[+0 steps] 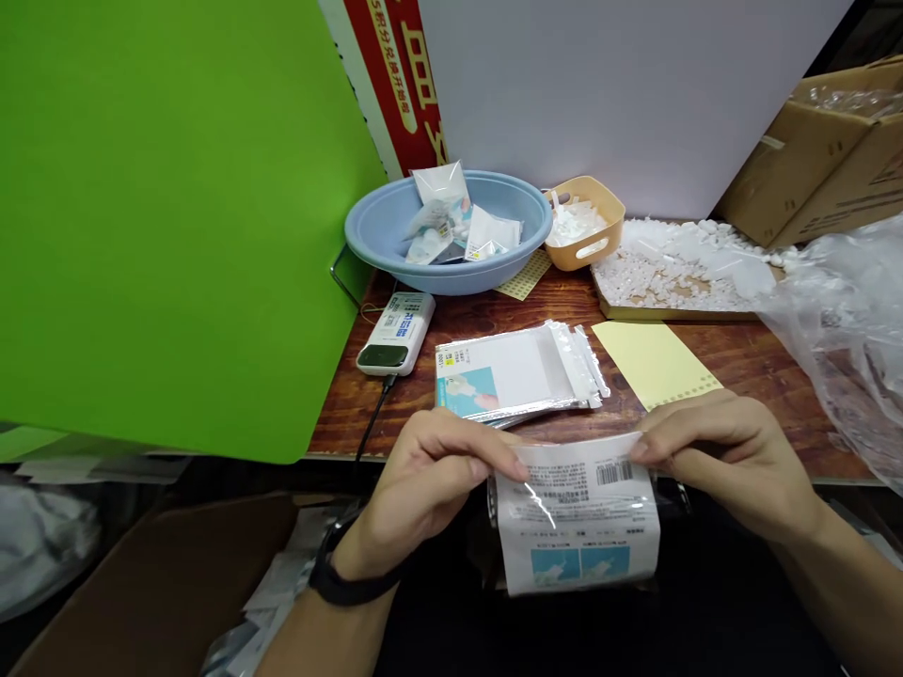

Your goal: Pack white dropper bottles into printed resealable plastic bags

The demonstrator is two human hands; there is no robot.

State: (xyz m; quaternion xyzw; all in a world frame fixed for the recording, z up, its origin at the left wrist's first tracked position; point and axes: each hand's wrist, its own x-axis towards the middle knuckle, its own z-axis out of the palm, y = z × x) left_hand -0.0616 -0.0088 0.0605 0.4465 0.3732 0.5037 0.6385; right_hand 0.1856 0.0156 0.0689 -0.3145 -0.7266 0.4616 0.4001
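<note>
A printed plastic packet (575, 512) with a barcode and two small blue pictures hangs in front of the table edge. My left hand (448, 470) pinches its upper left corner between thumb and forefinger. At the upper right corner, my right hand (720, 456) grips it the same way. The packet's face is towards me, its lower part curving down over my dark clothing. Just beyond it on the table lies a stack of similar flat packets (532, 362), the top one showing a blue picture and a yellow mark.
A blue basin (367, 235) holds several filled packets. Beside it stand an orange basket (599, 246) with white pieces and a shallow tray (656, 312) of white bits. A white corded device (402, 329), yellow sticker sheet (653, 357), clear plastic bag (847, 320) and cardboard box (811, 169) surround the workspace.
</note>
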